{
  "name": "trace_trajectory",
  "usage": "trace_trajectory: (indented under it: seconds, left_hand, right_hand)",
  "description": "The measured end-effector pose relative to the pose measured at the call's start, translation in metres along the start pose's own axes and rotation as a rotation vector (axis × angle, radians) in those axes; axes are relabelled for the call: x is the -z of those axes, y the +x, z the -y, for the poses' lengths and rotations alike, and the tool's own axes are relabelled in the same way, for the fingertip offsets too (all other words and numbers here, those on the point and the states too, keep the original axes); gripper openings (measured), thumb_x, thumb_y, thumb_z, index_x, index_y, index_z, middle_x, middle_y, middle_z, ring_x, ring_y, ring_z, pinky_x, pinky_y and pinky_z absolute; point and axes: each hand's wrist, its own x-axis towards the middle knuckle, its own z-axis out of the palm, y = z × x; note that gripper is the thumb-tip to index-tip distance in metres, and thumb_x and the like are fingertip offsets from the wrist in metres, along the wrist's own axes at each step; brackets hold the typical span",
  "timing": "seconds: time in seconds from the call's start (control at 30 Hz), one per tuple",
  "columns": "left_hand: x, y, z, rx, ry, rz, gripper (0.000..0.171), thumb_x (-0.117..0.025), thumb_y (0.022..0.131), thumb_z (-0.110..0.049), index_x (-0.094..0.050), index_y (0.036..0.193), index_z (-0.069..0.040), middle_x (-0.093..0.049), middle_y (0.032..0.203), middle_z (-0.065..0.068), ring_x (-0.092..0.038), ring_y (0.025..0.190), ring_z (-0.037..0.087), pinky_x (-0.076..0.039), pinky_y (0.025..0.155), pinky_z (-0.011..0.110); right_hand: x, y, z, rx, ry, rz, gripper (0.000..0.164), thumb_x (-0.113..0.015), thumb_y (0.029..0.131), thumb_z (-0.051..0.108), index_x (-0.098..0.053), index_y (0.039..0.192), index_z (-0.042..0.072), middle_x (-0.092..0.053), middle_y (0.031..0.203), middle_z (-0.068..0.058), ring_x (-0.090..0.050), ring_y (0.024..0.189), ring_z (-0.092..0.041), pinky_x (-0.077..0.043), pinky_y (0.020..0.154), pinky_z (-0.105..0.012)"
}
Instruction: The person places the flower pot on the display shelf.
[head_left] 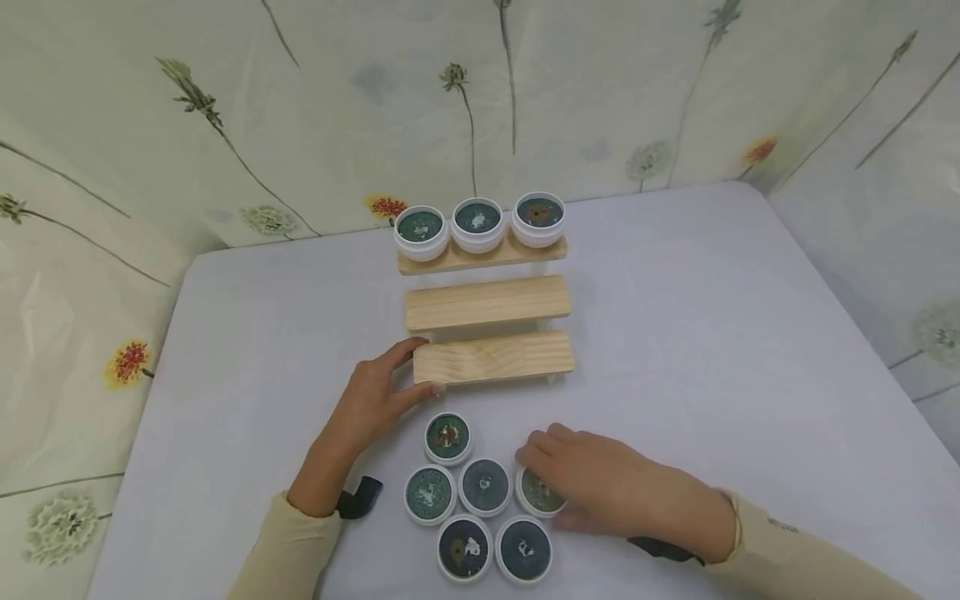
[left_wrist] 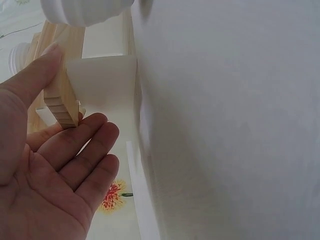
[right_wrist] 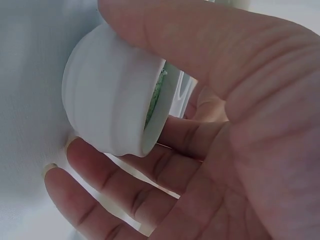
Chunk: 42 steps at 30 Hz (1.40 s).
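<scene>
- From where I stand, the left hand (head_left: 367,408) pinches the left end of the lowest wooden board (head_left: 493,358), thumb on the near edge and fingers at the far one, mid-frame
- The right hand (head_left: 600,479), low and right of centre, curls round a white cup with a mottled green top (head_left: 542,497), thumb on one wall and fingers on the other; the cup looks to be upright on the worktop (head_left: 697,333)
- Five more cups sit near it at the lower middle: the lone upper one (head_left: 447,439), the left one (head_left: 431,495), the centre one (head_left: 485,487), and two at the bottom (head_left: 464,549) (head_left: 523,550)
- At the upper middle, three white cups (head_left: 477,225) stand in a row on the top board (head_left: 480,265), while the middle board (head_left: 487,304) carries none
- To do this well, I'd hold the cup by its rounded wall, thumb clear of the green face, and raise it straight so it doesn't knock the centre one just beside it
- The left hand's light pinch seems right for steadying the board; pressing harder might shift the whole stand
</scene>
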Motion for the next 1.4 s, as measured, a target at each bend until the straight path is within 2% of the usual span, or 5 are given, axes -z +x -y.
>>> trace_trajectory:
  seconds: [0.33, 0.6, 0.87, 1.07, 1.4]
  left_hand:
    - [0.002, -0.003, 0.000, 0.012, 0.016, -0.005, 0.068, -0.087, 0.087, -0.030, -0.058, 0.147, -0.016, -0.064, 0.142, 0.016, -0.057, 0.135, 0.036, -0.044, 0.111, 0.058]
    - [0.003, -0.005, 0.001, 0.036, 0.015, -0.006, 0.069, -0.087, 0.087, -0.031, -0.058, 0.148, -0.017, -0.063, 0.144, 0.016, -0.056, 0.137, 0.037, -0.043, 0.112, 0.058]
    - [0.002, -0.001, 0.005, -0.024, -0.001, -0.020, 0.067, -0.087, 0.087, -0.030, -0.059, 0.146, -0.015, -0.065, 0.141, 0.014, -0.059, 0.134, 0.034, -0.045, 0.110, 0.055]
    - [0.002, 0.003, 0.003, -0.053, -0.012, -0.010, 0.065, -0.087, 0.088, -0.031, -0.060, 0.145, -0.014, -0.066, 0.141, 0.013, -0.058, 0.134, 0.033, -0.045, 0.111, 0.054]
    - [0.003, 0.003, 0.001, -0.009, 0.009, -0.002, 0.067, -0.087, 0.087, -0.033, -0.060, 0.145, -0.015, -0.066, 0.140, 0.012, -0.059, 0.134, 0.032, -0.046, 0.111, 0.053]
  right_hand:
    - [0.016, 0.002, -0.003, -0.005, 0.052, -0.022, 0.069, -0.093, 0.078, 0.020, -0.059, 0.137, 0.007, -0.059, 0.121, -0.003, -0.063, 0.105, -0.017, -0.059, 0.089, -0.034]
    - [0.043, 0.014, -0.012, 0.041, 0.034, -0.169, 0.071, -0.090, 0.084, 0.024, -0.055, 0.142, 0.002, -0.059, 0.128, -0.008, -0.062, 0.111, -0.019, -0.058, 0.091, -0.035]
    - [0.068, 0.041, -0.022, 0.114, 0.078, -0.294, 0.074, -0.086, 0.089, 0.026, -0.049, 0.146, -0.001, -0.061, 0.136, -0.012, -0.061, 0.122, -0.025, -0.053, 0.103, -0.042]
    - [0.085, 0.067, -0.024, 0.033, 0.162, -0.359, 0.072, -0.087, 0.089, 0.027, -0.049, 0.145, 0.002, -0.063, 0.133, -0.011, -0.062, 0.119, -0.023, -0.053, 0.101, -0.042]
    - [0.102, 0.114, -0.024, -0.107, 0.304, -0.483, 0.071, -0.086, 0.090, 0.030, -0.048, 0.145, 0.004, -0.058, 0.136, -0.010, -0.060, 0.117, -0.023, -0.051, 0.103, -0.041]
